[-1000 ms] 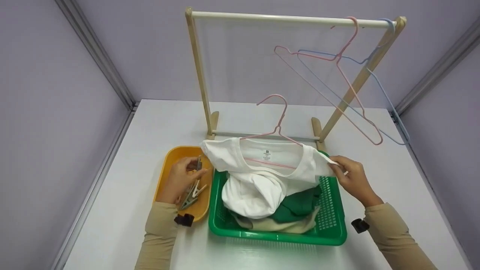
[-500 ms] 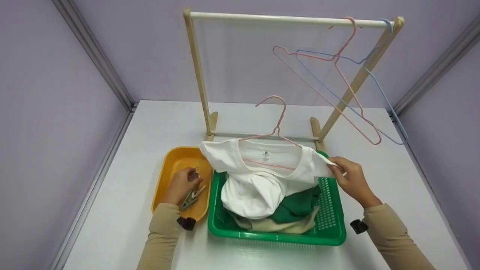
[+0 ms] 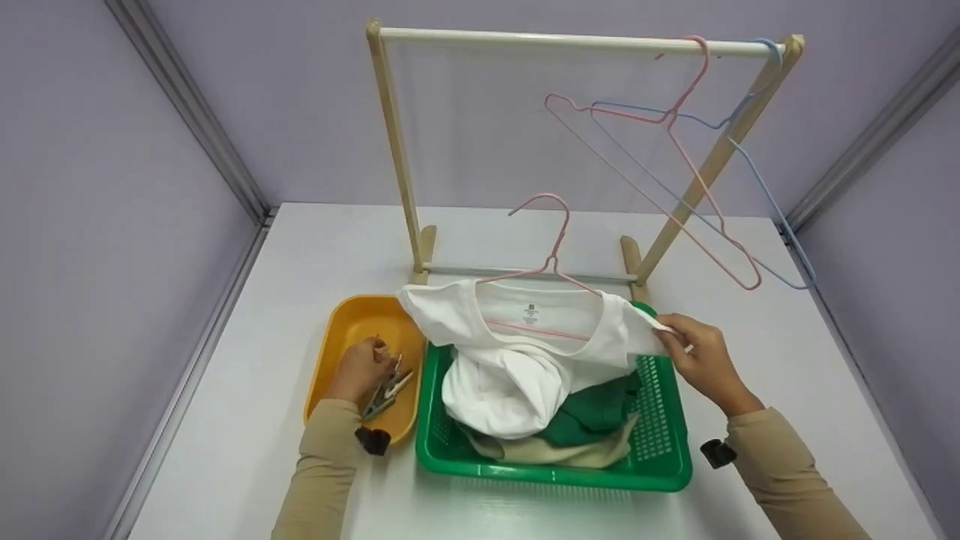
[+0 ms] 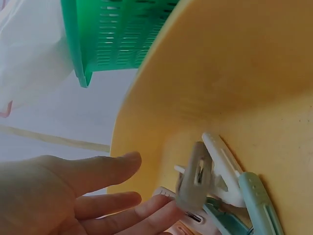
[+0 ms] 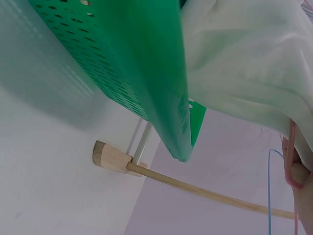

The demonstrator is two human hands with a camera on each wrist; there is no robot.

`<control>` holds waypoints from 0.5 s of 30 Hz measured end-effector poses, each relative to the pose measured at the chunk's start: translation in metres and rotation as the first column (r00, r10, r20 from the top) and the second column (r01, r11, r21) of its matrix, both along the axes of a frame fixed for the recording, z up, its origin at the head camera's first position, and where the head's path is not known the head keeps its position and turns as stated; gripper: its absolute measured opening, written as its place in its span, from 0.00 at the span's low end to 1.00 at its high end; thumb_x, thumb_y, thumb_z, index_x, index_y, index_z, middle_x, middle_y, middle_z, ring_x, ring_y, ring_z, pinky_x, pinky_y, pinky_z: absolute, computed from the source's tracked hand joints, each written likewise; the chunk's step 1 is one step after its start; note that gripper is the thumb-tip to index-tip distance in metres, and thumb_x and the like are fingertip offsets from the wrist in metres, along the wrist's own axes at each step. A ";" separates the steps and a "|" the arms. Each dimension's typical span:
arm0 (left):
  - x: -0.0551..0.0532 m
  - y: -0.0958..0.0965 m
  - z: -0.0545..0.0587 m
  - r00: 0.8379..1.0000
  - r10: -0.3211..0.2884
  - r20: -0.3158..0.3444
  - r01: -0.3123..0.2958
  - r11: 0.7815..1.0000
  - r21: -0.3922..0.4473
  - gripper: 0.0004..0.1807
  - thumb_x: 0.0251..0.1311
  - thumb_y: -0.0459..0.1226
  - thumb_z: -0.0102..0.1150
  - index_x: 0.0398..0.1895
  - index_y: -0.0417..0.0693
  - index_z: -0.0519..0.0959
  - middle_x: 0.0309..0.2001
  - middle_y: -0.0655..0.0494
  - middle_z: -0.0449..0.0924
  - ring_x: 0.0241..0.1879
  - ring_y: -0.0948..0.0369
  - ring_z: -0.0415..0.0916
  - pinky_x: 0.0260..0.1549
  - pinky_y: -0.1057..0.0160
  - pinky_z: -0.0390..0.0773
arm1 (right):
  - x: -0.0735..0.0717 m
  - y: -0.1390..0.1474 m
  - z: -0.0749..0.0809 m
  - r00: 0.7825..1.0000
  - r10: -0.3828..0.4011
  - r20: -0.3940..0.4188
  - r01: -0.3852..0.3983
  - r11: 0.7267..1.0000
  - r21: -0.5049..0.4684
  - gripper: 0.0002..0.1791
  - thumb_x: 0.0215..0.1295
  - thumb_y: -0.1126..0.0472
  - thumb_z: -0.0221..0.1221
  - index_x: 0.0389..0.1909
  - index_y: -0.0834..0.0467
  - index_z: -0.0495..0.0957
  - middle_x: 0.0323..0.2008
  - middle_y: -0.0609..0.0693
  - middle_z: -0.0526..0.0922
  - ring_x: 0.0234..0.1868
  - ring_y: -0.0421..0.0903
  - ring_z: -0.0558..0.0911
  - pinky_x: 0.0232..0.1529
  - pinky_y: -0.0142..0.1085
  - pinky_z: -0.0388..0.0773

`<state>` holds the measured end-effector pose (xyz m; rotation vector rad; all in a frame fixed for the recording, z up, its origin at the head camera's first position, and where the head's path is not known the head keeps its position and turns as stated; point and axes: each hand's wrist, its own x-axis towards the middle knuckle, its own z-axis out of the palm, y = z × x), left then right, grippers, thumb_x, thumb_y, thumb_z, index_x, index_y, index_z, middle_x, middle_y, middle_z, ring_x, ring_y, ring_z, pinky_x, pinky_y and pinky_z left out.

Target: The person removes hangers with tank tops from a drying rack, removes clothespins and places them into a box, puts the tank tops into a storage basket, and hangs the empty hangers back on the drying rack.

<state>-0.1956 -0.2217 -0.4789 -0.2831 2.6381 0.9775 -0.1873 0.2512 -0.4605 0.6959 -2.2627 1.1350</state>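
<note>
My left hand is down in the yellow tray among several clothespins. In the left wrist view its thumb stands apart from the fingers, and the fingertips reach a beige clothespin. A white clothespin and a green clothespin lie just beyond. My right hand pinches the right sleeve of a white T-shirt. A pink hanger runs inside the shirt, its hook sticking up from the neck. Its end shows beside the right hand in the right wrist view.
Below the shirt is a green basket holding a green garment and a beige garment. Behind stands a wooden rack with a white rod. Another pink hanger and a blue hanger hang at its right end.
My left hand has drawn back and lower into the yellow tray, away from the shirt's left sleeve. The right hand and the shirt have stayed nearly in place.
</note>
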 end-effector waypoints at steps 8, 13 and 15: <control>0.001 -0.004 -0.002 0.998 -0.049 -0.046 0.047 0.998 -0.038 0.24 0.65 0.40 0.57 0.57 0.29 0.72 0.47 0.35 0.81 0.42 0.49 0.80 0.47 0.51 0.82 | 0.001 -0.002 0.001 1.000 -0.001 0.014 0.002 1.000 -0.019 0.14 0.50 0.85 0.59 0.35 0.69 0.81 0.29 0.64 0.85 0.36 0.16 0.74 0.28 0.13 0.72; 0.000 -0.005 -0.002 0.998 -0.046 -0.033 0.045 0.999 -0.016 0.24 0.65 0.40 0.57 0.58 0.29 0.72 0.47 0.35 0.82 0.42 0.50 0.81 0.47 0.52 0.82 | 0.001 -0.002 0.002 1.000 0.001 0.011 -0.001 1.000 -0.018 0.14 0.50 0.85 0.59 0.35 0.69 0.81 0.29 0.63 0.85 0.35 0.16 0.74 0.28 0.13 0.72; 0.000 -0.006 -0.001 0.999 -0.043 -0.031 0.043 0.999 -0.009 0.24 0.65 0.40 0.57 0.58 0.30 0.72 0.47 0.36 0.82 0.42 0.51 0.81 0.46 0.53 0.82 | 0.001 -0.002 0.002 1.000 -0.001 0.010 0.001 1.000 -0.020 0.14 0.49 0.85 0.60 0.34 0.69 0.81 0.29 0.64 0.84 0.35 0.17 0.75 0.28 0.13 0.72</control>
